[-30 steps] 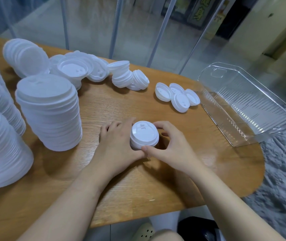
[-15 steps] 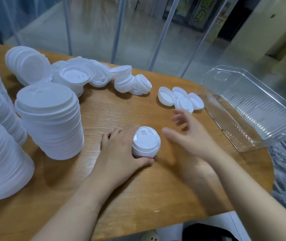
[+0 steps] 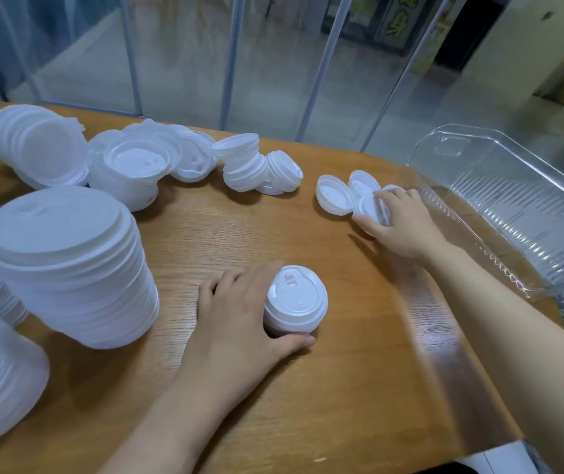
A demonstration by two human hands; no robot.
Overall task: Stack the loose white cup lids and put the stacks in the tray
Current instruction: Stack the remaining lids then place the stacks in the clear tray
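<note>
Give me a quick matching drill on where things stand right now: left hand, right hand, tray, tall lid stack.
Things:
1. left hand
2. right hand
3. tray
4. tall lid stack

States:
A. holds no lids yet
B. grips the small lid stack
C. stands at the table's left
D. reaches onto the loose lids beside the tray

Pairs: 1-B, 2-D, 3-A, 4-C

Light: bright, diffuse, from the glass wall (image 3: pixel 273 63) ahead | Shadows: soft, toward viewer | Glare: sheen streak on wooden table (image 3: pixel 427 319); highlights on clear tray (image 3: pixel 513 200) | Blur: slight motion smear, right hand (image 3: pixel 400 220) | Distortion: wide-angle bowing at edges
</note>
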